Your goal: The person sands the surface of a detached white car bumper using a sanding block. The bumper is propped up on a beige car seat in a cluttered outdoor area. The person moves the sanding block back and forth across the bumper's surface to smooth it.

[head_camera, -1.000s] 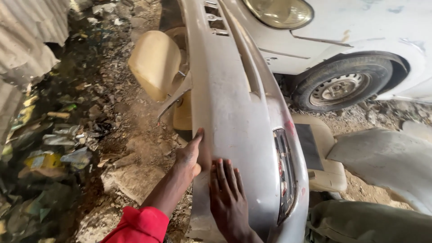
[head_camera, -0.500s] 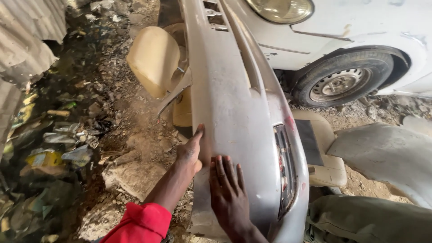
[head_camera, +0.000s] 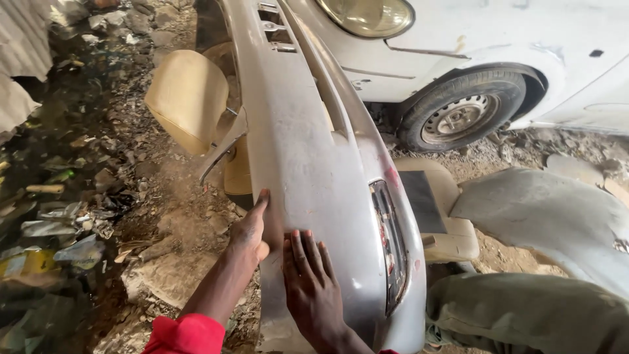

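Setting: outdoor dirt yard, rubble and litter on the ground (head_camera: 164, 216).
Main thing: long dusty silver-grey plastic car bumper (head_camera: 308, 157), detached, running from top centre down to bottom centre of view, outer face up, far end near the car, near end by the hands.
Bumper detail: dark narrow lamp recess (head_camera: 388, 236) on its right side, reddish smudges near it.
Left hand (head_camera: 252, 229): open, not clenched, palm against the bumper's left edge, thumb up along the face, fingers hidden behind the edge; gripping or merely pressing cannot be told.
Right hand (head_camera: 313, 288): flat, fingers spread, palm down on the bumper face just right of the left hand; grasping nothing.
Hands relation: side by side, very close, contact between them unclear.
Sleeve: red cuff (head_camera: 187, 334) on the left forearm, bottom edge of view.
Left of bumper: tan padded car seat headrest (head_camera: 187, 98) on metal bracket, just beside the bumper's edge.
Under/right of bumper: beige seat cushion with dark panel (head_camera: 439, 210), partly hidden by the bumper.
Top right: white car body (head_camera: 491, 33) with oval headlight (head_camera: 367, 14) and black tyre on steel wheel (head_camera: 465, 111).
Right: grey curved body panel (head_camera: 557, 216) lying on the dirt.
Bottom right: olive-green cloth (head_camera: 524, 314), what it covers cannot be told.
Far left: wet dark patch with plastic scraps (head_camera: 46, 229).
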